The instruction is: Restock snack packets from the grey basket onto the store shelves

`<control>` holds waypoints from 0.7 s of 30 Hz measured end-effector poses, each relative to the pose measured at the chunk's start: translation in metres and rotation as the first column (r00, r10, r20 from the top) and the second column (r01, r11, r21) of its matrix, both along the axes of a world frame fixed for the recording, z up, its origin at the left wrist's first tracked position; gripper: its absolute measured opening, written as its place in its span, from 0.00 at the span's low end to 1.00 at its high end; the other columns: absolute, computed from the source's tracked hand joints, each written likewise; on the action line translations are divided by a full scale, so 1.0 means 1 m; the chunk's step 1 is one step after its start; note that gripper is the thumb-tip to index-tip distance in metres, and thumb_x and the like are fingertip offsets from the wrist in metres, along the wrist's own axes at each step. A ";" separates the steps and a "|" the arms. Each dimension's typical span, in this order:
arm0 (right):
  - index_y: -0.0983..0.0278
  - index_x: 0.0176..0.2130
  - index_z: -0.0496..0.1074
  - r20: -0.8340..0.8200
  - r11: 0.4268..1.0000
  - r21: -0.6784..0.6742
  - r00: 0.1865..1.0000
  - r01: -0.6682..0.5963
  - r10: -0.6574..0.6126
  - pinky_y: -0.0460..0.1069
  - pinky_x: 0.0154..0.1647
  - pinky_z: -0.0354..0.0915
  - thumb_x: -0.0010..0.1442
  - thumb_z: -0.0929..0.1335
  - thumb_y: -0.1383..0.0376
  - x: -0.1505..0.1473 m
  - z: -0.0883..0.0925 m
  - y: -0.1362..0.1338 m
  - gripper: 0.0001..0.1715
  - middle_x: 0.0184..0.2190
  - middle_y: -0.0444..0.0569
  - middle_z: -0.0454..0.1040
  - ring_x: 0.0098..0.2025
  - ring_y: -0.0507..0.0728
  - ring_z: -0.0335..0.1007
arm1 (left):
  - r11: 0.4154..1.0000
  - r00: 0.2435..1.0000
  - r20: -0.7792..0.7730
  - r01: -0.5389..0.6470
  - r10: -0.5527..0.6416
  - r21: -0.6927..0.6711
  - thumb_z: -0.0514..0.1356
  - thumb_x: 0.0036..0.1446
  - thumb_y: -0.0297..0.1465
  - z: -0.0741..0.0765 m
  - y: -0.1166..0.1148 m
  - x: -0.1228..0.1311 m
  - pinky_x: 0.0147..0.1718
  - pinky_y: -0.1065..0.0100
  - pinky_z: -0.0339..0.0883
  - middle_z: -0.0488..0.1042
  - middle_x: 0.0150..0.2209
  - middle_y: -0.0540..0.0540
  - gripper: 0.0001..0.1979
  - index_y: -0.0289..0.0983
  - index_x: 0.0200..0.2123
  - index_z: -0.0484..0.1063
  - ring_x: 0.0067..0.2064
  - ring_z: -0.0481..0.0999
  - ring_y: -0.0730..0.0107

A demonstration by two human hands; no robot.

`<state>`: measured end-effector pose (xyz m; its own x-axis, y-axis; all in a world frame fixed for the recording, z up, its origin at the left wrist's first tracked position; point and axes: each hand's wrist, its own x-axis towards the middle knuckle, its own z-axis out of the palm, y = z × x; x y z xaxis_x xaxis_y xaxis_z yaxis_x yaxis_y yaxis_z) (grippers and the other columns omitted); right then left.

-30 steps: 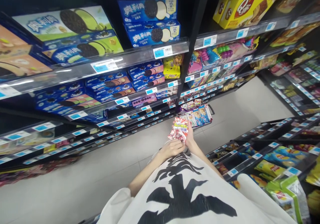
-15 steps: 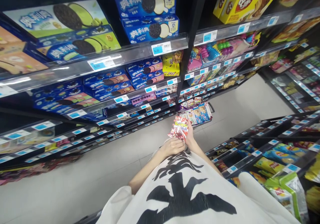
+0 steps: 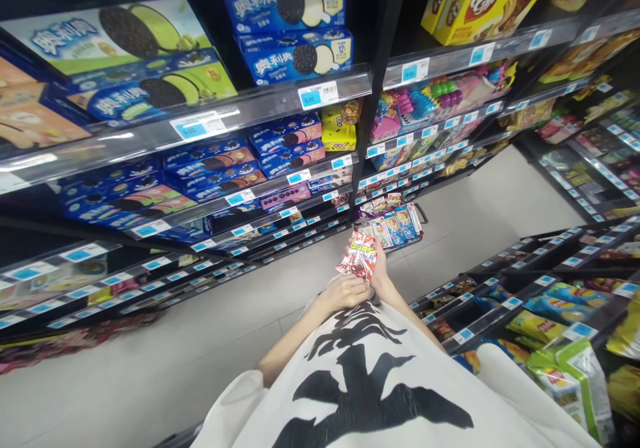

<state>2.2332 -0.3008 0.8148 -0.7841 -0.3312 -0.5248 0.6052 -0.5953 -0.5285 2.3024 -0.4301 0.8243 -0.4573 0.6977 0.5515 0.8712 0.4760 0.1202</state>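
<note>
A small red-and-white snack packet (image 3: pixel 361 253) with yellow lettering is held upright in front of my body. My right hand (image 3: pixel 381 269) wraps round its right side, with some fingers hidden behind it. My left hand (image 3: pixel 347 292) is closed at the packet's lower edge, its fingers curled and pressed to it. Just beyond the packet, a basket or cart with a dark handle (image 3: pixel 424 215) carries several blue and white packages (image 3: pixel 400 227).
Shelves of blue cookie boxes (image 3: pixel 300 58) rise on the left. A yellow box (image 3: pixel 487 7) and colourful toy-like packs (image 3: pixel 440 101) fill shelves ahead. Chip bags (image 3: pixel 555 315) line the right. Grey tiled floor (image 3: pixel 235 321) runs between the shelves.
The view has shifted slightly, so the shelves appear a little further left. Both hands stay on the packet, nearly unmoved.
</note>
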 end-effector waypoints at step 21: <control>0.58 0.49 0.76 0.046 0.999 0.013 0.998 -0.035 0.034 0.59 0.45 0.74 0.54 0.68 0.35 0.002 0.006 -0.006 0.37 0.36 0.50 0.82 0.44 0.65 0.79 | 0.997 0.993 0.115 -0.010 0.001 0.077 0.52 0.69 0.25 0.000 -0.004 0.000 0.29 0.67 0.60 0.73 0.29 0.49 0.12 0.39 0.34 0.71 0.32 0.72 0.70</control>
<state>2.2349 -0.3064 0.8205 -0.7476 -0.3504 -0.5643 0.6489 -0.5664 -0.5080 2.3028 -0.4339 0.8243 -0.5246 0.6517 0.5477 0.8467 0.4665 0.2559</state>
